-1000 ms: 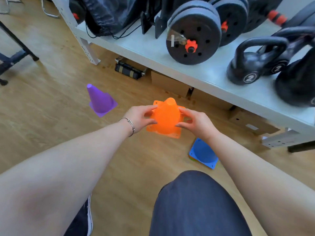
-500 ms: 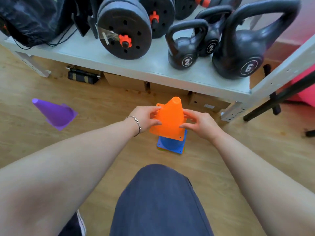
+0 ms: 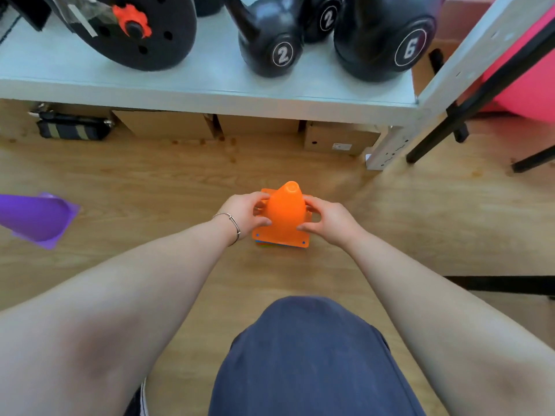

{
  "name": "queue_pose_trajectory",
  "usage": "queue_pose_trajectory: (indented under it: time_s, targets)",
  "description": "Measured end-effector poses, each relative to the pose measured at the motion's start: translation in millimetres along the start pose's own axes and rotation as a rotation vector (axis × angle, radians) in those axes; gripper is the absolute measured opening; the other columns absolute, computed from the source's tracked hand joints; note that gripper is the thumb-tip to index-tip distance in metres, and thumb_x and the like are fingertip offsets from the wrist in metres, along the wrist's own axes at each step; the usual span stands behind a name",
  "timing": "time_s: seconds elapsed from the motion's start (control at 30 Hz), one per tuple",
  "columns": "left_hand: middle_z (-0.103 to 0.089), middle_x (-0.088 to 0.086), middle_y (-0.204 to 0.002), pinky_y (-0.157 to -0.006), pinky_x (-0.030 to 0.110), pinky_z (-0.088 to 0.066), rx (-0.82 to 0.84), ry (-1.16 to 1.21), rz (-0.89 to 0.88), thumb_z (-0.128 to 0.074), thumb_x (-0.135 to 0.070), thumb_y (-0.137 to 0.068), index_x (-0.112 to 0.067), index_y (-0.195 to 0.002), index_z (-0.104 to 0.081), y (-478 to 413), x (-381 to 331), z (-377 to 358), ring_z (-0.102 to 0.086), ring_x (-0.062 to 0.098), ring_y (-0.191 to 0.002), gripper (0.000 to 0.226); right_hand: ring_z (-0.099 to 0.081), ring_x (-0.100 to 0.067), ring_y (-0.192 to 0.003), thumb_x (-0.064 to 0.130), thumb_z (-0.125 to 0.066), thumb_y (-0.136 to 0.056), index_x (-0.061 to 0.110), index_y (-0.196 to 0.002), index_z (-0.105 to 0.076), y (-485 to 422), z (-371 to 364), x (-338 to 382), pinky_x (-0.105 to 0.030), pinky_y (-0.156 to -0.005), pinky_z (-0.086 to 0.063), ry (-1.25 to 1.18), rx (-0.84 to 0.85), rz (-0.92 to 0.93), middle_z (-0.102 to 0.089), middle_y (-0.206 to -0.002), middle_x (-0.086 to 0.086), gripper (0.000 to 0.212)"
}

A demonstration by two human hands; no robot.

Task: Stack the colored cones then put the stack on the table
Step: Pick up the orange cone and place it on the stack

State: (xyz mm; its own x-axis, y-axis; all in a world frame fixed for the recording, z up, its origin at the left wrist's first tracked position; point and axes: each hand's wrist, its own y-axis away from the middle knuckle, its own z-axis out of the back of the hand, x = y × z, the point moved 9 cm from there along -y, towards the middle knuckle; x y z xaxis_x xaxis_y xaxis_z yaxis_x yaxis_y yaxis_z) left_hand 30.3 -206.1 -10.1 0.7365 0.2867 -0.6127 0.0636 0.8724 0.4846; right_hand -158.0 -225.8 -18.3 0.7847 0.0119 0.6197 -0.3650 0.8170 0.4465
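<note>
Both hands were on the smooth orange plastic cone in the head view, the only view there was. The left hand pinched its left flank between thumb and fingers, and the right hand did the same on the other side, fingers curled onto the square base flange. The cone stood upright on the pale wooden plank floor, seated over a stack whose blue and green base edges just peeked out under the orange flange; how many cones lay beneath could not be told.

By my reckoning the step in hand was pressing the orange cone home onto the stack. One glossy purple plastic cone lay tilted at the far left, well apart, point toward the frame edge. It looked to be the next piece, calling for a release here, a reach left, then a straight drop over the orange tip. After that the stack would need lifting to the grey metal desk, where matte black kettlebells and a black weight plate crowded the surface, leaving a bare strip along the front edge. The cones seemed light, thin-walled and slick, likely to nest tightly.
</note>
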Motion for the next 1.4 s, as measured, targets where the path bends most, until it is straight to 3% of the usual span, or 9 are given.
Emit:
queue_pose_trajectory:
  time_s: [0.13, 0.43, 0.57, 0.73, 0.93, 1.1, 1.2, 1.3, 1.4]
  targets:
    - [-0.065, 0.006, -0.124, -0.091, 0.022, -0.047, 0.017, -0.007, 0.013, -0.079, -0.019, -0.077, -0.020, -0.134, -0.052, -5.9, 11.3, -12.1, -0.066, 0.017, -0.107, 0.063, -0.052, -0.024, -0.130, 0.030, -0.080, -0.077, 0.024, -0.148, -0.041, -4.9, -16.0, -11.1, -0.037, -0.107, -0.042, 0.025, 0.004, -0.057, -0.057, -0.141, -0.005, 0.081]
    - [-0.065, 0.006, -0.122, -0.096, 0.036, -0.052, 0.001, -0.060, 0.045, -0.078, -0.023, -0.077, -0.025, -0.137, -0.046, -16.9, 17.5, -21.9, -0.066, 0.020, -0.106, 0.068, -0.042, -0.029, -0.138, 0.028, -0.077, -0.082, 0.020, -0.156, -0.024, -16.0, -28.5, -15.0, -0.031, -0.107, -0.036, 0.064, 0.015, -0.099, -0.042, -0.153, -0.010, 0.092]
    - [-0.066, 0.006, -0.121, -0.096, 0.038, -0.051, -0.009, -0.080, 0.046, -0.078, -0.023, -0.077, -0.031, -0.140, -0.044, -22.3, 23.0, -28.2, -0.066, 0.024, -0.107, 0.072, -0.046, -0.030, -0.134, 0.032, -0.079, -0.079, 0.018, -0.155, -0.026, -23.3, -34.9, -15.9, -0.033, -0.105, -0.038, 0.072, 0.027, -0.112, -0.045, -0.151, -0.011, 0.094]
    - [-0.065, 0.006, -0.125, -0.100, 0.033, -0.049, -0.015, -0.004, 0.085, -0.077, -0.017, -0.078, -0.030, -0.140, -0.046, -29.2, 34.9, -32.0, -0.065, 0.021, -0.110, 0.071, -0.058, -0.029, -0.117, 0.035, -0.083, -0.072, 0.023, -0.144, -0.042, -26.1, -39.7, -18.1, -0.036, -0.094, -0.048, 0.042, -0.031, -0.082, -0.063, -0.129, -0.008, 0.084]
    - [-0.062, 0.006, -0.132, -0.105, 0.037, -0.046, 0.016, -0.052, 0.119, -0.076, -0.026, -0.079, -0.026, -0.144, -0.040, -26.2, 36.2, -35.2, -0.062, 0.022, -0.118, 0.074, -0.056, -0.033, -0.119, 0.030, -0.084, -0.072, 0.020, -0.144, -0.038, -26.7, -35.2, -11.9, -0.042, -0.097, -0.048, 0.130, -0.007, -0.072, -0.058, -0.132, -0.013, 0.086]
    - [-0.059, 0.012, -0.130, -0.097, 0.041, -0.048, -0.004, -0.347, 0.036, -0.064, -0.027, -0.088, -0.022, -0.143, -0.038, -18.8, 12.5, -19.1, -0.057, 0.032, -0.118, 0.061, -0.049, -0.035, -0.125, 0.022, -0.079, -0.079, 0.021, -0.153, -0.023, -20.3, -11.1, 6.3, -0.045, -0.098, -0.046, 0.323, -0.050, 0.056, -0.048, -0.140, -0.013, 0.093]
    - [-0.053, 0.011, -0.133, -0.092, 0.043, -0.047, -0.073, -0.551, 0.024, -0.054, -0.032, -0.093, -0.018, -0.143, -0.033, -7.2, -3.0, -5.6, -0.053, 0.035, -0.118, 0.057, -0.049, -0.036, -0.123, 0.028, -0.079, -0.079, 0.014, -0.153, -0.026, -13.0, 10.4, 20.8, -0.045, -0.098, -0.045, 0.472, -0.167, 0.137, -0.050, -0.138, -0.015, 0.092]
    - [-0.045, 0.006, -0.143, -0.102, 0.041, -0.039, -0.220, -0.677, 0.029, -0.053, -0.042, -0.091, -0.017, -0.146, -0.028, 7.2, -11.1, 11.6, -0.044, 0.030, -0.129, 0.065, -0.052, -0.039, -0.122, 0.032, -0.084, -0.072, 0.009, -0.147, -0.039, -7.8, 28.7, 35.0, -0.048, -0.101, -0.045, 0.614, -0.300, 0.212, -0.056, -0.129, -0.018, 0.091]
    - [-0.034, 0.006, -0.152, -0.114, 0.043, -0.028, -0.319, -0.741, 0.056, -0.051, -0.048, -0.090, -0.017, -0.148, -0.024, 23.0, -15.9, 31.6, -0.030, 0.027, -0.141, 0.071, -0.048, -0.038, -0.129, 0.033, -0.081, -0.072, 0.011, -0.145, -0.041, -4.1, 47.3, 55.2, -0.050, -0.106, -0.042, 0.653, -0.383, 0.239, -0.055, -0.133, -0.017, 0.086]
